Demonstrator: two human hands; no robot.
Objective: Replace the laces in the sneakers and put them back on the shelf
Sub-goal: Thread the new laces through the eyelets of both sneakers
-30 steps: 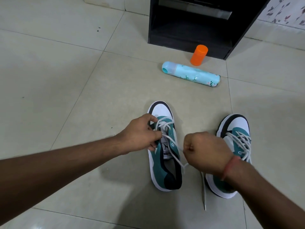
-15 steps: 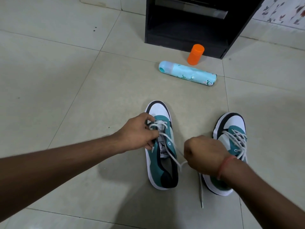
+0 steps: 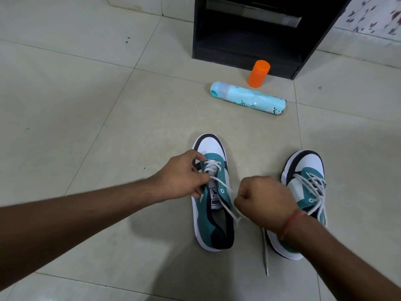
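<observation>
Pale tiled floor [image 3: 86, 105], two teal-and-white sneakers before a black shelf unit [image 3: 249, 35].
Left hand [image 3: 182, 174] pinches the white lace [image 3: 225, 187] at the left sneaker's [image 3: 213, 213] eyelets; right hand [image 3: 264, 198], fisted, seemingly grips the lace's other strand beside the right sneaker [image 3: 303, 170].

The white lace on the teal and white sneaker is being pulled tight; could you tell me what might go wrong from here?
1. The right hand pulls the white lace sideways; the teal and white sneaker, steadied only by the left hand, may slide or tip.
2. The lace's loose end trails on the floor, so its two sides may end up uneven.
</observation>
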